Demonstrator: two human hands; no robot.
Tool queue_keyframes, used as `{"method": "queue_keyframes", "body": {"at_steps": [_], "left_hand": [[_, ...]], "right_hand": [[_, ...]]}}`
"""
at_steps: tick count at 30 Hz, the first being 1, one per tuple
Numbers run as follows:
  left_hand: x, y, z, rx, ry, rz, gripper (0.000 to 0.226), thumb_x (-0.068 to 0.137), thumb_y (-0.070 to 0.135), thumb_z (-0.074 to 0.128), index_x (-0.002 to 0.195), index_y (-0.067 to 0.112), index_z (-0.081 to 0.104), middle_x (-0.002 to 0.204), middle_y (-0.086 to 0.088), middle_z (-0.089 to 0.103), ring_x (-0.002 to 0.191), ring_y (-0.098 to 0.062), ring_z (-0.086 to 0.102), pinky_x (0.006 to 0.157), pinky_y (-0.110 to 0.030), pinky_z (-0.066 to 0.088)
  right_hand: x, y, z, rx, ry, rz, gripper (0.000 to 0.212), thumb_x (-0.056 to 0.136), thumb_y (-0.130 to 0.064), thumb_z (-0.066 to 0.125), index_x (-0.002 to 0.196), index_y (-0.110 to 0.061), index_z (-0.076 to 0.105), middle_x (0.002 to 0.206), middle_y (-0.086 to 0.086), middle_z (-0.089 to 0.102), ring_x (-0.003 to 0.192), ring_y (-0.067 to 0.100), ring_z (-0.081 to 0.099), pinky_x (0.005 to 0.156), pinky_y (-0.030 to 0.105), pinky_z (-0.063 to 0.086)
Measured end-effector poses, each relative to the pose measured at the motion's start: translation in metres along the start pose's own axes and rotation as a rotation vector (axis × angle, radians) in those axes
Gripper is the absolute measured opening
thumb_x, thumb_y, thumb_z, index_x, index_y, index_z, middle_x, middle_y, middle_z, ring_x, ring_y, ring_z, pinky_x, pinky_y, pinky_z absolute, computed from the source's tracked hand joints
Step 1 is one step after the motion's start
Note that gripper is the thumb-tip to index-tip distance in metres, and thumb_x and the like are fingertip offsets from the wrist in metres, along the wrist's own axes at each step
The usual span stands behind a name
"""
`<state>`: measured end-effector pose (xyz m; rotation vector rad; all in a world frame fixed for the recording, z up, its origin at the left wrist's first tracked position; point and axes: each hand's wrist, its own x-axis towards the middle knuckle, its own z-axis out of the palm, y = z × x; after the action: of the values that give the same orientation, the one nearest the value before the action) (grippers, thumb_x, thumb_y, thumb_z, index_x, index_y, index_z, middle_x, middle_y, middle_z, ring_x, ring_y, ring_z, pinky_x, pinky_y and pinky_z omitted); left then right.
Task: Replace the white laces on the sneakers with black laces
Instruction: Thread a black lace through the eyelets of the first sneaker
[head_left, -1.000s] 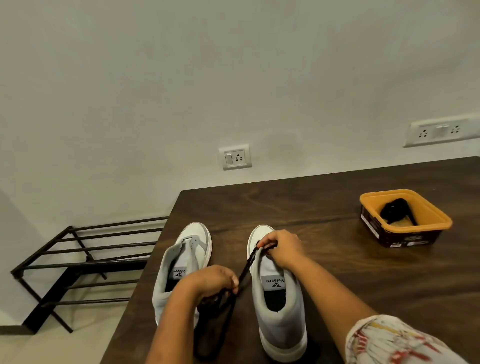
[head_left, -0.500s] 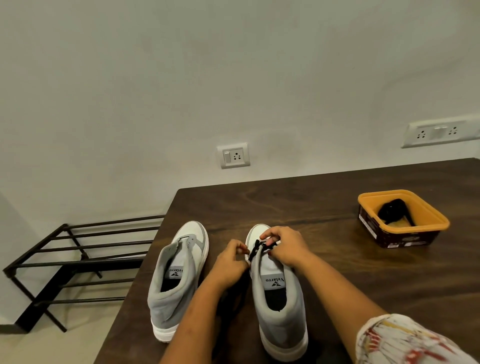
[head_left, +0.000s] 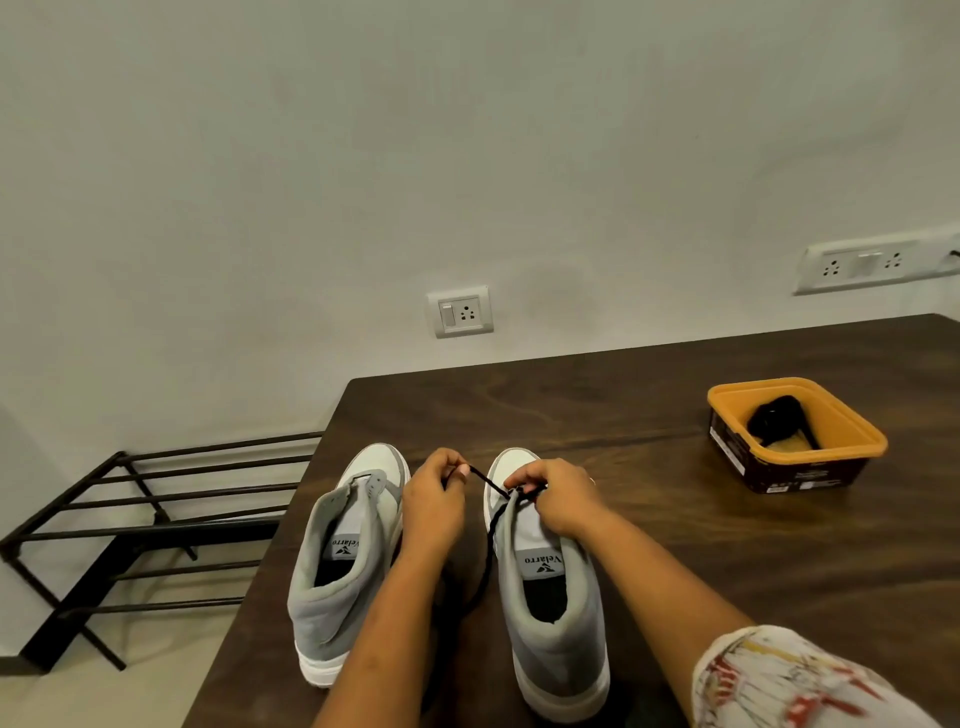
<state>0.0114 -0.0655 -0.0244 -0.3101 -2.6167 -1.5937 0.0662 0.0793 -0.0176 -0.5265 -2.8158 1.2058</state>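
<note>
Since half a second before, the left hand (head_left: 434, 499) had drawn away from the right hand (head_left: 558, 501), which had been almost touching it, and a short run of black lace (head_left: 491, 483) now stretched taut between them. The left hand's thumb and forefinger pinched the lace near its end, just left of the toe of the sneaker on the right (head_left: 550, 597). The right hand's curled fingers held the lace down at the lowest eyelets of that shoe. The rest of the lace trailed down the shoe's inner side to the table (head_left: 675, 545), between the two shoes. The sneaker on the left (head_left: 340, 566) stood just beside it with no lace visible. A dark bundle (head_left: 774, 421), likely the second black lace, lay in the orange tub (head_left: 841, 421), well apart to the right. The lace looked light and limp, so it would buckle if pushed. It was probably best pinched right at the stiff tip to feed it through an eyelet, then pulled with even tension. The sneaker seemed soft in the upper and light enough to slide, so a steadying hand on the eyelet flap appeared sensible.
</note>
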Motion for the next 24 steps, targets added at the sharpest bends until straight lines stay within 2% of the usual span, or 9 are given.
{"method": "queue_keyframes", "body": {"at_steps": [2, 5, 7, 11, 14, 16, 18, 22, 24], "left_hand": [[-0.001, -0.001, -0.004, 0.029, -0.050, -0.020, 0.020, 0.092, 0.013, 0.054, 0.076, 0.024, 0.057, 0.070, 0.005, 0.054, 0.074, -0.022, 0.057, 0.072, -0.036, 0.048], [-0.003, 0.001, -0.012, 0.010, -0.054, -0.051, 0.013, 0.091, 0.014, 0.056, 0.080, 0.019, 0.062, 0.072, 0.000, 0.056, 0.070, -0.018, 0.051, 0.066, -0.031, 0.043], [-0.007, 0.010, -0.016, -0.108, -0.041, -0.034, 0.012, 0.090, 0.011, 0.058, 0.081, 0.017, 0.064, 0.074, -0.002, 0.058, 0.071, -0.016, 0.051, 0.065, -0.028, 0.041], [-0.019, 0.040, -0.021, -0.408, -0.080, -0.002, 0.017, 0.091, 0.003, 0.057, 0.088, 0.018, 0.064, 0.082, 0.000, 0.067, 0.063, -0.008, 0.054, 0.054, -0.016, 0.043], [-0.024, 0.063, -0.019, -0.737, -0.228, -0.040, 0.024, 0.094, -0.001, 0.047, 0.101, 0.014, 0.065, 0.096, -0.006, 0.069, 0.069, -0.013, 0.062, 0.055, -0.017, 0.050], [-0.025, 0.074, -0.016, -0.984, -0.283, -0.111, 0.033, 0.096, -0.003, 0.040, 0.120, 0.010, 0.058, 0.100, -0.013, 0.066, 0.085, -0.018, 0.065, 0.068, -0.025, 0.059], [-0.024, 0.081, -0.013, -1.156, -0.261, -0.186, 0.045, 0.097, -0.005, 0.036, 0.138, 0.011, 0.043, 0.106, -0.014, 0.062, 0.099, -0.017, 0.062, 0.079, -0.028, 0.056], [-0.024, 0.085, -0.012, -1.125, -0.166, -0.278, 0.060, 0.097, -0.003, 0.038, 0.150, 0.021, 0.021, 0.137, -0.015, 0.047, 0.098, -0.018, 0.062, 0.071, -0.026, 0.059], [-0.020, 0.078, -0.012, -1.116, -0.051, -0.323, 0.066, 0.097, -0.008, 0.037, 0.151, 0.022, 0.016, 0.147, -0.019, 0.035, 0.114, -0.024, 0.057, 0.083, -0.031, 0.054]], "right_hand": [[-0.001, -0.001, 0.000, 0.004, 0.005, 0.004, 0.062, 0.081, 0.014, 0.033, 0.107, -0.026, 0.072, 0.101, -0.004, 0.068, 0.101, 0.013, 0.061, 0.084, 0.017, 0.043], [-0.001, -0.001, 0.000, 0.057, 0.015, 0.022, 0.057, 0.079, 0.013, 0.036, 0.105, -0.023, 0.072, 0.097, -0.002, 0.070, 0.100, 0.015, 0.063, 0.090, 0.023, 0.048], [-0.001, 0.002, -0.003, 0.101, 0.007, 0.018, 0.049, 0.080, 0.012, 0.045, 0.104, -0.022, 0.071, 0.092, -0.003, 0.068, 0.101, 0.016, 0.064, 0.090, 0.025, 0.050], [-0.007, -0.004, -0.017, 0.143, -0.112, -0.071, 0.043, 0.079, 0.006, 0.059, 0.110, -0.022, 0.069, 0.107, -0.003, 0.064, 0.103, 0.014, 0.060, 0.091, 0.027, 0.050], [-0.016, -0.021, -0.028, 0.344, -0.113, -0.169, 0.038, 0.079, 0.002, 0.065, 0.105, -0.025, 0.065, 0.094, -0.006, 0.062, 0.087, 0.007, 0.058, 0.078, 0.023, 0.051], [-0.025, -0.033, -0.028, 0.657, -0.206, -0.208, 0.042, 0.082, 0.010, 0.059, 0.109, -0.021, 0.057, 0.089, -0.003, 0.062, 0.081, 0.006, 0.059, 0.071, 0.017, 0.051], [-0.030, -0.040, -0.026, 0.816, -0.270, -0.190, 0.042, 0.088, 0.008, 0.051, 0.120, -0.018, 0.050, 0.088, -0.001, 0.060, 0.078, 0.005, 0.058, 0.066, 0.013, 0.049], [-0.034, -0.040, -0.029, 0.742, -0.355, -0.061, 0.030, 0.098, -0.024, 0.049, 0.127, -0.020, 0.044, 0.074, 0.003, 0.060, 0.051, 0.013, 0.052, 0.056, 0.025, 0.042], [-0.032, -0.036, -0.037, 0.751, -0.378, -0.049, 0.029, 0.097, -0.027, 0.052, 0.125, -0.018, 0.048, 0.060, 0.001, 0.057, 0.041, 0.009, 0.041, 0.055, 0.026, 0.037]]}}
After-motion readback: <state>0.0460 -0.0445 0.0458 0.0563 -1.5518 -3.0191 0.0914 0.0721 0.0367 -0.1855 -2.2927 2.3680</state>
